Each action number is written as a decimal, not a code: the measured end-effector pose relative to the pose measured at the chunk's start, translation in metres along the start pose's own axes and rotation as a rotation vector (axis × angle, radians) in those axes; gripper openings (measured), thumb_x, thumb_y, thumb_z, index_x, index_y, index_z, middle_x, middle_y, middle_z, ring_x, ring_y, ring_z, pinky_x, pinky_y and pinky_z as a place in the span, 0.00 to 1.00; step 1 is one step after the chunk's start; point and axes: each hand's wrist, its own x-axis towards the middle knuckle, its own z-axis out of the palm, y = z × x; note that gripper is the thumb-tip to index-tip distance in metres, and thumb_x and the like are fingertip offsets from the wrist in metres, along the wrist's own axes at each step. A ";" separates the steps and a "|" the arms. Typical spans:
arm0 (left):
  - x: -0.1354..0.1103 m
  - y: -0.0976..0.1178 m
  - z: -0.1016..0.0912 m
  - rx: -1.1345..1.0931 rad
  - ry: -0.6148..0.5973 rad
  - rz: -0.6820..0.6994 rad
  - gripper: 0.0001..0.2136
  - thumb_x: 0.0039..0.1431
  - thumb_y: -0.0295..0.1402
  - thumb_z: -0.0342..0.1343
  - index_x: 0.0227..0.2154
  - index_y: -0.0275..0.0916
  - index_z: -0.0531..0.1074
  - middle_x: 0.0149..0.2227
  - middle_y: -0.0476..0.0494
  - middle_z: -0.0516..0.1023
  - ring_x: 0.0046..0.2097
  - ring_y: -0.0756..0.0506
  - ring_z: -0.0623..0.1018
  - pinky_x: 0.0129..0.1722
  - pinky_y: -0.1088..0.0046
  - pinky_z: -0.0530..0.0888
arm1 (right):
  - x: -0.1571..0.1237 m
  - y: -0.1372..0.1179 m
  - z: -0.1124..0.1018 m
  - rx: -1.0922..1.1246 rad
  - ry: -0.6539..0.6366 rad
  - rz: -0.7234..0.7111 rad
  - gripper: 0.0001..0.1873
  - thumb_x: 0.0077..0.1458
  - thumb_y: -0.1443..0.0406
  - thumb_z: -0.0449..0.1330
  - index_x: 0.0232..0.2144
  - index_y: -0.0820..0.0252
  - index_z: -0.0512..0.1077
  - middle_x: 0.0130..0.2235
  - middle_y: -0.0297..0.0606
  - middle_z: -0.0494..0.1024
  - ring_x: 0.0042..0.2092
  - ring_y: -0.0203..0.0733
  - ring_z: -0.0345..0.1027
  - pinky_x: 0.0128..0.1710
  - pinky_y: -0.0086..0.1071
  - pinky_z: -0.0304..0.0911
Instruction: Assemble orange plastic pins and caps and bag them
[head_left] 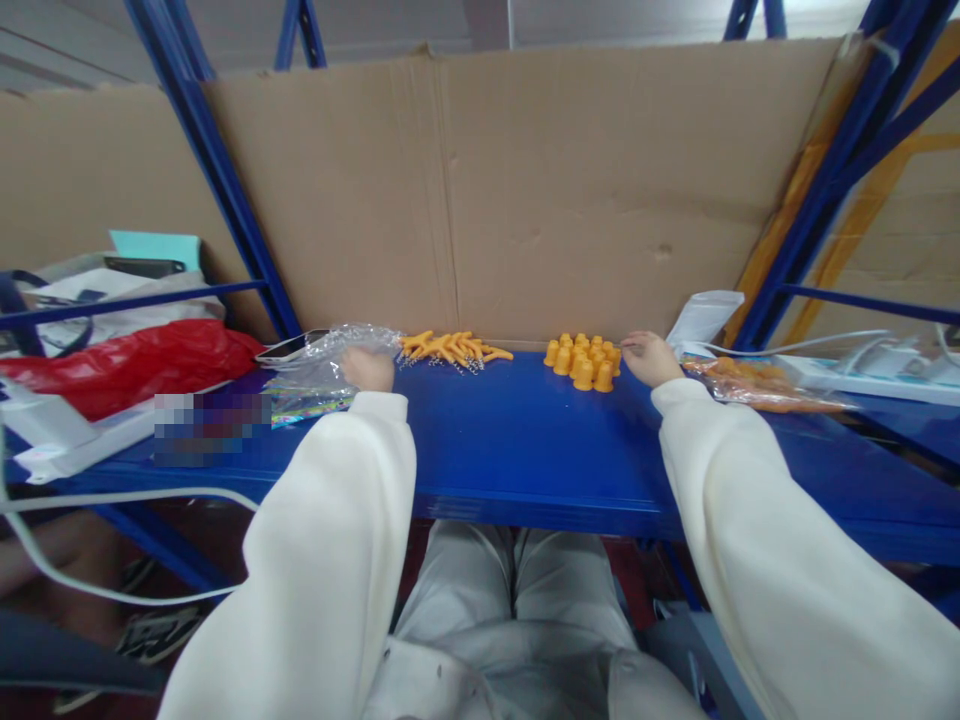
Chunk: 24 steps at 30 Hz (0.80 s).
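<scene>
My left hand point(367, 368) is closed in a fist on the blue shelf point(510, 440), resting against a crumpled clear plastic bag point(322, 365); whether it grips the bag I cannot make out. Just right of it lies a pile of orange sticks with small metal chains point(450, 349). My right hand point(649, 358) lies at the right edge of a cluster of several small orange cone-shaped caps point(585, 362), fingers curled and touching the nearest caps. Both arms wear white sleeves.
A cardboard sheet point(525, 190) backs the shelf. A red plastic bag point(120, 365) and white items lie at the left, a phone point(289, 346) beside the clear bag. At the right are a white pouch point(701, 318), a bag of orange parts point(757, 385), cables and blue uprights.
</scene>
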 end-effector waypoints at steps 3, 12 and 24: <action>0.000 0.008 -0.007 -0.116 0.083 -0.046 0.19 0.61 0.22 0.46 0.53 0.33 0.71 0.55 0.30 0.75 0.60 0.33 0.74 0.61 0.54 0.71 | 0.000 0.001 0.001 0.022 0.016 -0.019 0.09 0.48 0.69 0.59 0.27 0.58 0.80 0.43 0.46 0.83 0.50 0.53 0.77 0.58 0.49 0.70; -0.029 0.046 -0.006 -0.264 -0.183 0.660 0.10 0.61 0.22 0.50 0.40 0.40 0.73 0.53 0.40 0.78 0.60 0.41 0.73 0.64 0.60 0.68 | 0.000 0.000 -0.001 -0.001 -0.022 -0.002 0.10 0.48 0.69 0.59 0.28 0.59 0.80 0.44 0.48 0.83 0.51 0.54 0.77 0.59 0.50 0.69; -0.050 0.044 0.024 -0.081 -0.892 0.901 0.05 0.55 0.35 0.59 0.30 0.40 0.76 0.40 0.44 0.84 0.45 0.41 0.81 0.50 0.66 0.74 | 0.001 0.004 0.001 0.018 -0.023 -0.021 0.09 0.49 0.69 0.60 0.28 0.58 0.81 0.43 0.46 0.83 0.50 0.53 0.77 0.58 0.50 0.70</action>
